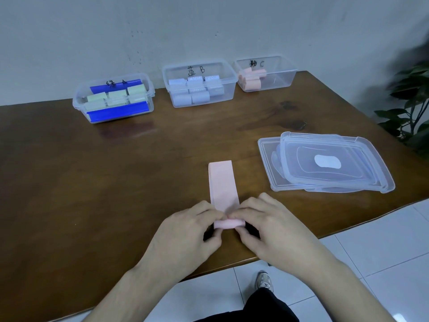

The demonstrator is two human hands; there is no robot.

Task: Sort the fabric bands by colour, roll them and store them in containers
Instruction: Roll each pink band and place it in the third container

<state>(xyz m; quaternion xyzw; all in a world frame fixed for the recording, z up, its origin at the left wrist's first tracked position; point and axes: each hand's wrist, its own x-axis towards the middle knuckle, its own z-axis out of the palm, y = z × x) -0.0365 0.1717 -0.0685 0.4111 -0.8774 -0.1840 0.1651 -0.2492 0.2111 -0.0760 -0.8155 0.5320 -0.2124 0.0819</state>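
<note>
Both hands, left hand [192, 228] and right hand [267, 225], pinched the pink band [223, 184]'s rolled near end, fingers curled, fingertips partly hiding it; its flat length ran toward 12 o'clock on the table [116, 163].

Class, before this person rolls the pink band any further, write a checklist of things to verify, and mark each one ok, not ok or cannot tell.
1. Both hands on the roll: left hand and right hand pinch its ends: ok.
2. Pink band lies flat and straight ahead: ok.
3. Roll edges even: cannot tell, fingers cover them.
4. Pink container open: ok.
5. Room left in it: ok, right part bare.
6. Lids off the rolling path: ok.
</note>
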